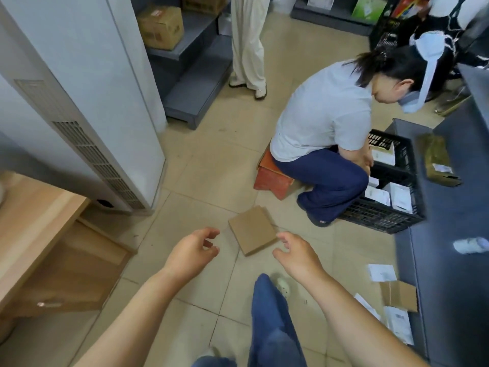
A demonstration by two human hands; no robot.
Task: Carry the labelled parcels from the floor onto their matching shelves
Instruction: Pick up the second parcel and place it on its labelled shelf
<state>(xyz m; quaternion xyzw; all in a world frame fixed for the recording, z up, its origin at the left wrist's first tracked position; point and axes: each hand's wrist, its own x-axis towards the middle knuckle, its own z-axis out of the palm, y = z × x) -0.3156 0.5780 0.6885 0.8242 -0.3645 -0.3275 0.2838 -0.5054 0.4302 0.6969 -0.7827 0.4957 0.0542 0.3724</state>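
A flat brown cardboard parcel [252,230] lies on the tiled floor in front of me, plain side up. My left hand [194,249] hovers just left of it, fingers curled and apart, holding nothing. My right hand [297,254] hovers at its right corner, also empty with fingers spread. Neither hand touches the parcel. More parcels lie at the right: a small brown box [399,295] and white labelled packets [398,324] on the floor beside the dark grey shelf [455,260]. A brown wrapped parcel [438,160] rests on that shelf.
A person [325,123] squats on a red stool [272,176] by a black crate [386,215] holding white packets. Another person's legs [248,43] stand farther back. A tall white air unit [87,102] and a wooden counter [34,221] are at the left. Grey shelves [195,75] hold a cardboard box [161,26].
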